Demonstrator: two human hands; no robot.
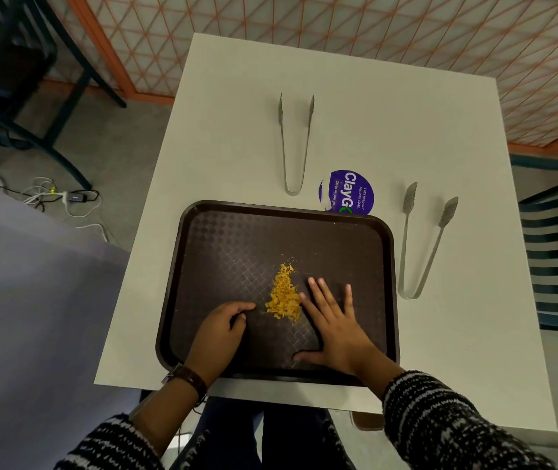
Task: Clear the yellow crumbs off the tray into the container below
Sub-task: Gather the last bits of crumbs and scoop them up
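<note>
A dark brown tray (236,232) lies on the white table, its near edge at the table's front. A small heap of yellow crumbs (284,295) sits near the tray's middle. My left hand (220,330) rests on the tray just left of the heap, fingers curled in, holding nothing that I can see. My right hand (333,325) lies flat on the tray, fingers spread, its index finger touching the heap's right side. No container is visible below the table edge; my legs fill that space.
Two metal tongs lie on the white table (230,113): one (294,144) behind the tray, one (423,242) to its right. A purple round sticker (350,189) peeks out behind the tray. Dark chairs stand left and right; cables lie on the floor at left.
</note>
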